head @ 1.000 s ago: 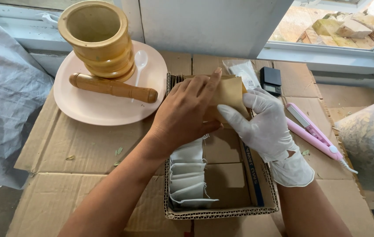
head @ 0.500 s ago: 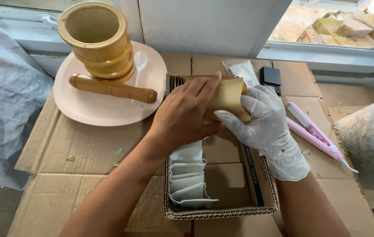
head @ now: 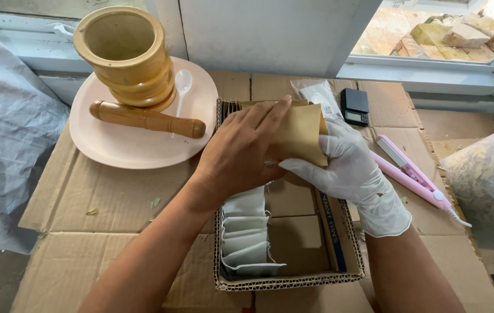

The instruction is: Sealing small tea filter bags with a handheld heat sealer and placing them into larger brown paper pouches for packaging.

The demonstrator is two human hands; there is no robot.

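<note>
Bare left hand (head: 238, 153) and gloved right hand (head: 345, 165) both grip a brown paper pouch (head: 302, 133), held over the cardboard box (head: 290, 281). White sachets (head: 247, 232) line the box's left side; mortar (head: 125, 55) on pink plate (head: 119, 150) nearby.

Two hands, forearms extended forward, meeting at centre.
Left hand (head: 241, 153): bare, palm down, fingers (head: 270, 113) stretched flat and together. Right hand (head: 348, 165): white glove, fingers curled in a closed grasp, wrist bent inward toward the left.

wooden mortar (head: 124, 55) | pestle (head: 145, 119) | pink plate (head: 114, 150) | white spoon (head: 182, 87) | small scale (head: 355, 106)
</note>
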